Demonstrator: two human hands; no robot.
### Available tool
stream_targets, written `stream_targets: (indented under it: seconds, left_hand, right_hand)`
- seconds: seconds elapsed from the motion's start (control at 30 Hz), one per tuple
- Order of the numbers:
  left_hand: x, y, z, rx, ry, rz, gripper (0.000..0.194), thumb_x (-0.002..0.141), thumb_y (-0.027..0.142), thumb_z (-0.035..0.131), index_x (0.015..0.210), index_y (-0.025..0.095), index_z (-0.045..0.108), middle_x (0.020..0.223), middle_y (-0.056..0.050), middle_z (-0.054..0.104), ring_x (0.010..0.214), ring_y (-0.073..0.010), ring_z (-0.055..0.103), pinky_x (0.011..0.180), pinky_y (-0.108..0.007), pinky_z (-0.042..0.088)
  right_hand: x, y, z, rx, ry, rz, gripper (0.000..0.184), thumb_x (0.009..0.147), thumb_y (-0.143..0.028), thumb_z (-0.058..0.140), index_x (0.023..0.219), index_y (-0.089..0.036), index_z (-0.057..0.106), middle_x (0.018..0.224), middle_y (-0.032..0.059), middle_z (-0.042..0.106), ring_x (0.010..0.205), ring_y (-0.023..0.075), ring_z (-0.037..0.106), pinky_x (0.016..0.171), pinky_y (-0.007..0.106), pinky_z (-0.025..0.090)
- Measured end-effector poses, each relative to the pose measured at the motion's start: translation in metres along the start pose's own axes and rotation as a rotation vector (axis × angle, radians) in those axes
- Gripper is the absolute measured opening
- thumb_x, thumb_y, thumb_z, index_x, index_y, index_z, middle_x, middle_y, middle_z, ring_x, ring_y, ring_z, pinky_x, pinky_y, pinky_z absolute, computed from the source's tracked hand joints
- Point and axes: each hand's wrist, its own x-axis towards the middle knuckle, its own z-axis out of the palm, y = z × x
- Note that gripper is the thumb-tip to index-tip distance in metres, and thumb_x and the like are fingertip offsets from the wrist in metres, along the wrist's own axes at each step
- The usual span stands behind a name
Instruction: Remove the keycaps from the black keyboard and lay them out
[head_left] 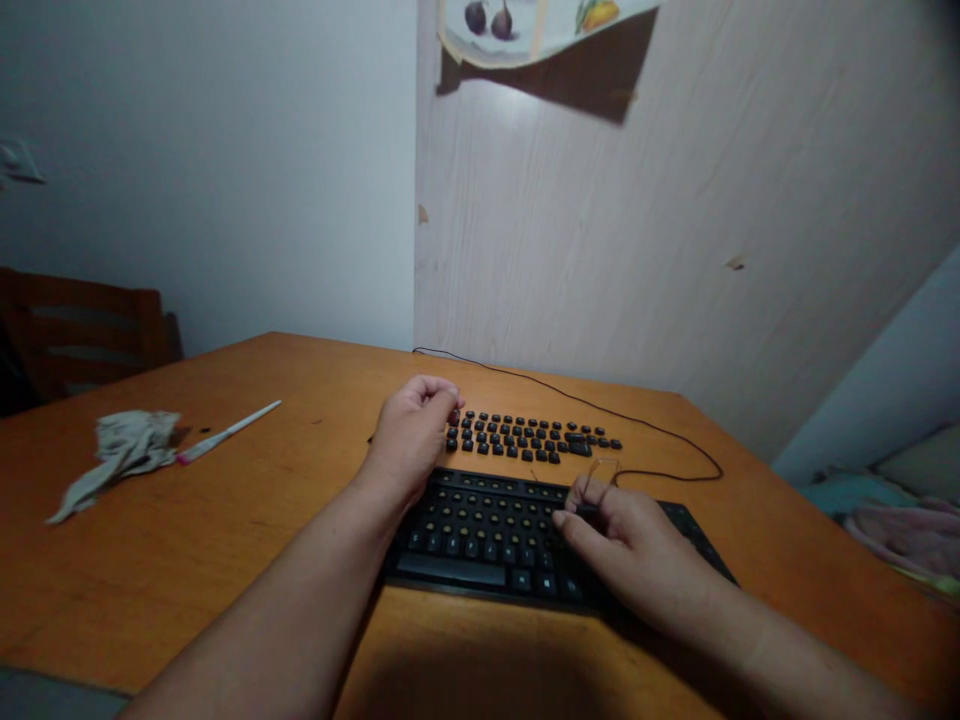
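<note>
A black keyboard [450, 572] lies on the table, its upper rows stripped of keycaps so that pale round key stems show. Its bottom rows still carry caps. Behind it, loose black keycaps [517, 435] are laid out in rows. My left hand [412, 435] is closed in a pinch at the left end of those rows; its fingertips hide whatever they hold, if anything. Over the right part of the keyboard, my right hand [630, 540] has its fingers curled together around a thin bent wire [602, 464], whose loop sticks up above the fingers.
A black cable [652, 425] curves behind the keycaps. To the left lie a crumpled cloth [135, 445], a white brush-like stick [232, 430] with a pink end, and a small black piece [205, 430]. A wooden chair [90, 330] stands far left; a wall closes off the back.
</note>
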Motion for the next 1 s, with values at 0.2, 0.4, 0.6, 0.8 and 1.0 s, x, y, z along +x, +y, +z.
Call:
stream_targets:
  seconds: [0.2,0.4,0.6,0.8,1.0]
  left_hand:
    - [-0.014,-0.01,0.012,0.292,-0.327,0.124,0.016,0.081,0.031,0.055,0.08,0.017,0.062,0.074,-0.001,0.063,0.071,-0.0154,0.057,0.067,-0.026,0.043]
    - [-0.028,-0.016,0.02,0.512,-0.58,0.229,0.017,0.083,0.03,0.05,0.082,0.02,0.064,0.075,-0.001,0.064,0.068,-0.0154,0.056,0.061,-0.026,0.04]
    - [-0.034,-0.017,0.021,0.63,-0.651,0.298,0.016,0.082,0.028,0.051,0.086,0.021,0.065,0.082,-0.003,0.066,0.075,-0.0181,0.057,0.065,-0.027,0.041]
    - [-0.037,-0.019,0.022,0.674,-0.662,0.339,0.016,0.081,0.024,0.051,0.087,0.022,0.065,0.087,-0.004,0.066,0.08,-0.0195,0.058,0.066,-0.028,0.041]
    - [-0.039,-0.017,0.022,0.691,-0.675,0.358,0.014,0.083,0.028,0.054,0.087,0.021,0.066,0.087,-0.005,0.066,0.081,-0.0208,0.058,0.068,-0.03,0.043]
  right_hand:
    - [0.002,0.002,0.006,0.036,-0.002,0.037,0.019,0.087,-0.034,0.056,0.075,-0.021,0.056,0.06,-0.0032,0.053,0.055,0.0137,0.049,0.052,0.024,0.034]
    - [0.006,0.003,0.002,0.055,0.023,0.027,0.014,0.086,-0.029,0.054,0.076,-0.02,0.054,0.062,-0.0036,0.053,0.059,0.0141,0.049,0.056,0.025,0.036]
    - [0.007,0.002,0.001,0.115,0.011,0.046,0.017,0.088,-0.033,0.053,0.077,-0.02,0.053,0.061,-0.0041,0.049,0.058,0.0134,0.046,0.055,0.025,0.036]
    - [0.006,-0.002,0.001,0.119,-0.004,0.038,0.02,0.087,-0.034,0.055,0.073,-0.02,0.055,0.062,-0.0034,0.053,0.059,0.014,0.049,0.056,0.025,0.037]
    - [0.007,0.005,0.004,0.092,0.04,0.036,0.013,0.084,-0.03,0.057,0.075,-0.021,0.055,0.059,-0.0046,0.051,0.056,0.0134,0.047,0.052,0.024,0.035]
